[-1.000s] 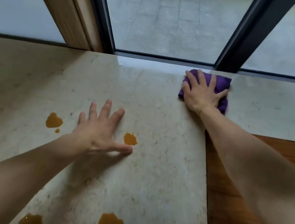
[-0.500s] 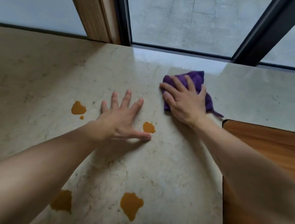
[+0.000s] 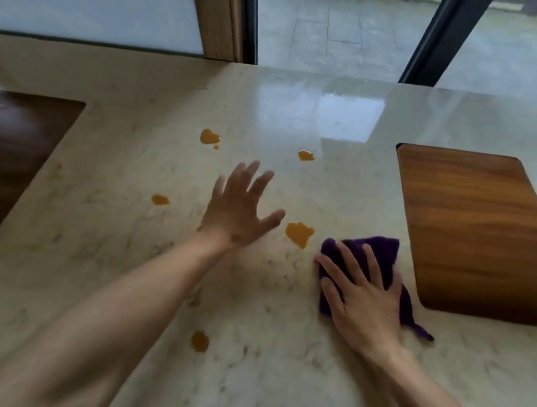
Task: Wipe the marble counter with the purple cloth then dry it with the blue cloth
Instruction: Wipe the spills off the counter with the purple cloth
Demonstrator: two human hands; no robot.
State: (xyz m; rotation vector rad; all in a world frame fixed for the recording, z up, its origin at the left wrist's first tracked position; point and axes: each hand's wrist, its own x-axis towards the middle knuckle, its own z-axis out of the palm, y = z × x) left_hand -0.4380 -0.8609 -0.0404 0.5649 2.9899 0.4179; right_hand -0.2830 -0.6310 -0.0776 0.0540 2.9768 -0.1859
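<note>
The right hand [image 3: 361,302] lies flat on the purple cloth [image 3: 376,253], low and right in the frame, pressing it onto the marble counter [image 3: 124,158] beside an orange spill [image 3: 299,233], probably to wipe it. The left hand [image 3: 240,211] spreads wide, holding nothing.

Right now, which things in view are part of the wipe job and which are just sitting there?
In the job:
purple cloth under the right hand
marble counter
orange spills
left hand, open, empty

Just there:
light wooden board
dark wooden board

Blue cloth: not in view.
</note>
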